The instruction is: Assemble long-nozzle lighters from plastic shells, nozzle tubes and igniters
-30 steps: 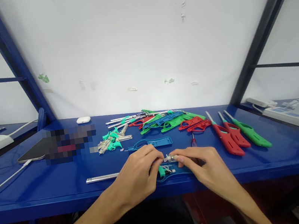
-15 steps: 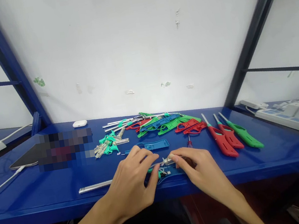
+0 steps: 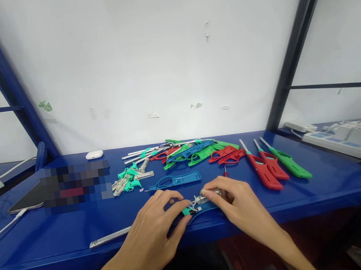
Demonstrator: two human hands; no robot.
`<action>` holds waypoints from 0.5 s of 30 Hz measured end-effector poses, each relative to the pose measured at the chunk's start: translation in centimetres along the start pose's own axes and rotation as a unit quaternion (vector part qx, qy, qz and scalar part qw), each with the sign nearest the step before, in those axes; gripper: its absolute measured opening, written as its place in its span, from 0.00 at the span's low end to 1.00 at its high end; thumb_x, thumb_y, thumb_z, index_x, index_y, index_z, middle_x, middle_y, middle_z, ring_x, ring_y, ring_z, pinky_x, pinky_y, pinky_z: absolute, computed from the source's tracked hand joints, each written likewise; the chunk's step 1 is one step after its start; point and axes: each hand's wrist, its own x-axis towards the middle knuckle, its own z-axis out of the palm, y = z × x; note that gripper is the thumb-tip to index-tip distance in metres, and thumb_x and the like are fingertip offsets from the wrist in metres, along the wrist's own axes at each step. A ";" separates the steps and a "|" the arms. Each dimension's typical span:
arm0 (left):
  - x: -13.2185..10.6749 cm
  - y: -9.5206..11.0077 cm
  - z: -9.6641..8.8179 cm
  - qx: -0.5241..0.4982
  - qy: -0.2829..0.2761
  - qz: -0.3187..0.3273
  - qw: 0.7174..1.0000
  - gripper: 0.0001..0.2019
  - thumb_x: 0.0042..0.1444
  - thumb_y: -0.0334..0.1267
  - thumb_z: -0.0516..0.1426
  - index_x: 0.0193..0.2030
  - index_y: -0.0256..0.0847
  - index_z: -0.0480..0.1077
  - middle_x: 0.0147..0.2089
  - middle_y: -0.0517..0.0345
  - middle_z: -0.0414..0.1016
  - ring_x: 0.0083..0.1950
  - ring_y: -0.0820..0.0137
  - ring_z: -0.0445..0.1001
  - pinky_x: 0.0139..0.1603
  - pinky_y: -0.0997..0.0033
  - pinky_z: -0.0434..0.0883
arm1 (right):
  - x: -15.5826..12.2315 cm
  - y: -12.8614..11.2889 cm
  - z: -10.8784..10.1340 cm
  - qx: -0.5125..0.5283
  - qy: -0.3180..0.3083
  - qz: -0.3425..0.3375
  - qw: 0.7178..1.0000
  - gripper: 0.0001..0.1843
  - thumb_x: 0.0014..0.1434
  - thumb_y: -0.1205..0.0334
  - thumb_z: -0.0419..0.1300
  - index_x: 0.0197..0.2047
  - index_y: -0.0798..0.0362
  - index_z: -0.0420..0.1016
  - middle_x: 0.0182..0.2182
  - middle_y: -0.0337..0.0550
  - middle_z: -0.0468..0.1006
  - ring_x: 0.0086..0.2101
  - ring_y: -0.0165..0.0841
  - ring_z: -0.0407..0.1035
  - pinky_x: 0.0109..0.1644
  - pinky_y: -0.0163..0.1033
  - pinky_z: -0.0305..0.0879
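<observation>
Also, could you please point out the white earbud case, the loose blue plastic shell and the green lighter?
white earbud case [image 3: 94,154]: head view, top.
loose blue plastic shell [image 3: 189,178]: head view, body.
green lighter [image 3: 295,169]: head view, handle.

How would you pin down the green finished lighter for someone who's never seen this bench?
On the blue shelf, look right of the right hand, where three assembled lighters lie side by side. The green lighter is rightmost; both neighbours are red.

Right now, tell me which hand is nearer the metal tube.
Left. The left hand sits just right of the tube; the right hand is farther right.
</observation>
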 end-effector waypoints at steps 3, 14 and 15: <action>0.1 0.1 -0.2 -0.005 -0.013 -0.007 1.000 0.12 0.73 0.36 0.53 0.58 0.46 0.73 0.54 0.51 0.75 0.49 0.60 0.75 0.50 0.56 0.76 | -0.1 0.0 0.1 0.000 0.008 0.004 1.000 0.11 0.72 0.54 0.61 0.40 0.47 0.83 0.33 0.36 0.80 0.28 0.31 0.67 0.33 0.38 0.60; 0.3 0.2 -0.4 -0.015 -0.046 -0.015 0.999 0.13 0.73 0.35 0.52 0.59 0.47 0.73 0.54 0.51 0.75 0.50 0.59 0.75 0.52 0.55 0.76 | 0.3 0.2 0.1 -0.011 -0.006 0.009 1.000 0.09 0.71 0.58 0.62 0.41 0.48 0.84 0.39 0.40 0.78 0.27 0.30 0.67 0.35 0.38 0.64; 0.4 0.1 -0.4 -0.017 -0.048 -0.016 0.999 0.14 0.73 0.35 0.52 0.59 0.47 0.73 0.54 0.51 0.74 0.51 0.59 0.75 0.52 0.55 0.76 | 0.3 0.2 0.1 -0.012 -0.006 0.008 1.000 0.09 0.71 0.58 0.62 0.41 0.48 0.84 0.39 0.40 0.78 0.27 0.30 0.67 0.35 0.38 0.64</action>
